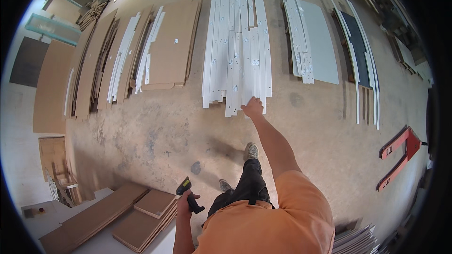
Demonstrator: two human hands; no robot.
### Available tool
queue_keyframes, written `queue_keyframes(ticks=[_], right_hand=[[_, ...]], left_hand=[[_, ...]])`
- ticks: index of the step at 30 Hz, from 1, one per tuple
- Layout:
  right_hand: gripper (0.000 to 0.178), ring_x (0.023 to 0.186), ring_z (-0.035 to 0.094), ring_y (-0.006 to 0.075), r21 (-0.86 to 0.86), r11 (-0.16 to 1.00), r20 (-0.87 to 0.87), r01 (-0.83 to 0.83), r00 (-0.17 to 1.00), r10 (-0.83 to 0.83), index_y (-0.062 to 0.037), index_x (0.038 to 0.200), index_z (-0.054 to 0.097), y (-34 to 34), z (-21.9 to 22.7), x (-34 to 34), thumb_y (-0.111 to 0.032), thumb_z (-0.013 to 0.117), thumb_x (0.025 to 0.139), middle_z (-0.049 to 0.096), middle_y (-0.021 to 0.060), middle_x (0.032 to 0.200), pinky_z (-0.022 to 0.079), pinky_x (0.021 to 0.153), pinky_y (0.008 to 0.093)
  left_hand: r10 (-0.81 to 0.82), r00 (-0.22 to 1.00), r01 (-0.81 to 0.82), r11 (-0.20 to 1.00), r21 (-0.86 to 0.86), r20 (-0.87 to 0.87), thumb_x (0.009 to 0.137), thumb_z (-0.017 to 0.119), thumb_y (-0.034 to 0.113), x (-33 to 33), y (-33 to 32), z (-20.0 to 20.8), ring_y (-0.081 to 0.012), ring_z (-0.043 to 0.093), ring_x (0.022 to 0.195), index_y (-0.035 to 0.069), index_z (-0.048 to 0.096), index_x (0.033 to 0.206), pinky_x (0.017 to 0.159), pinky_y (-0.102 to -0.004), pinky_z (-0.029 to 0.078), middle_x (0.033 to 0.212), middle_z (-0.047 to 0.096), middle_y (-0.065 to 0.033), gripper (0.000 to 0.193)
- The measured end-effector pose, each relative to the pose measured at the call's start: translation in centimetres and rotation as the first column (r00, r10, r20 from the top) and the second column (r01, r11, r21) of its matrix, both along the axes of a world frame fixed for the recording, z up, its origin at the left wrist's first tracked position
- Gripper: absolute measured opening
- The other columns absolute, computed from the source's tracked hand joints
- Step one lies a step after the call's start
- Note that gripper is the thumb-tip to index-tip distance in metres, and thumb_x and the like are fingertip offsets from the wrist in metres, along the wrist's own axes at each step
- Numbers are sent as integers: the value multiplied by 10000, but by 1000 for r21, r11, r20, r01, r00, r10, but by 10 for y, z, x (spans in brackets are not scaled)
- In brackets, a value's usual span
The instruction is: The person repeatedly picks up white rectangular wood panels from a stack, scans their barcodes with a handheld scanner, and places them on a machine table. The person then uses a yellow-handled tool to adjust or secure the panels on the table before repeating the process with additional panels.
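In my left hand (184,203), low and left of my body, is a black pistol-grip handheld scanner (183,186) with a yellow-green patch on its head. My fingers are wrapped round its grip. My right arm stretches forward to the near end of a stack of long white boards (238,61). There my right hand (253,107) is on the end of one white board (246,87), thumb to the left and fingers bent over it to the right. Small labels and dark holes dot several boards. My palm hides part of that board's end.
Brown panels (172,37) and narrow white strips lie in rows to the left. A pale grey-green panel (319,42) and a dark panel (356,49) lie to the right. A red pallet jack (408,142) stands at far right. Brown boards (101,214) lie at lower left.
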State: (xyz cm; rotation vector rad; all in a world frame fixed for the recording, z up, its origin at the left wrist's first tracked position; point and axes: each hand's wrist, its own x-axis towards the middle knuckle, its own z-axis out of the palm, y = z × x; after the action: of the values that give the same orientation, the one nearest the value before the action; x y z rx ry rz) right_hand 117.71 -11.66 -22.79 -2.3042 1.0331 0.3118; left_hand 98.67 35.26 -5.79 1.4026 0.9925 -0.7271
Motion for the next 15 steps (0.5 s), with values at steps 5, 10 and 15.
queue_keyframes(ticks=[5,10,15], right_hand=[[532,1177,586,405,118,963,240,-241,948,208,11,1190,608,27,14,41,-385,725,854,596,251,1237,513,970,498],[498,1121,617,419,97,942,178,-321,937,300,4,1146,630,79,-16,-65,-392,705,854,660,267,1140,513,965,492],[489,1023,687,406,157,982,-91,-103,989,118,28,1011,733,132,-53,-270,-406,688,789,710,266,1066,546,908,489]], left_hand=[[-241,970,241,970,18,-1,922,664,308,26,-29,11,-231,736,774,36,634,979,589,-341,574,820,733,-117,279],[-367,927,372,926,-67,77,882,681,344,59,-50,11,-124,551,445,17,695,922,377,-266,384,775,742,-135,330],[-619,765,643,749,-159,175,864,706,373,84,-64,-5,-107,534,434,23,697,877,370,-263,343,732,727,-97,350]])
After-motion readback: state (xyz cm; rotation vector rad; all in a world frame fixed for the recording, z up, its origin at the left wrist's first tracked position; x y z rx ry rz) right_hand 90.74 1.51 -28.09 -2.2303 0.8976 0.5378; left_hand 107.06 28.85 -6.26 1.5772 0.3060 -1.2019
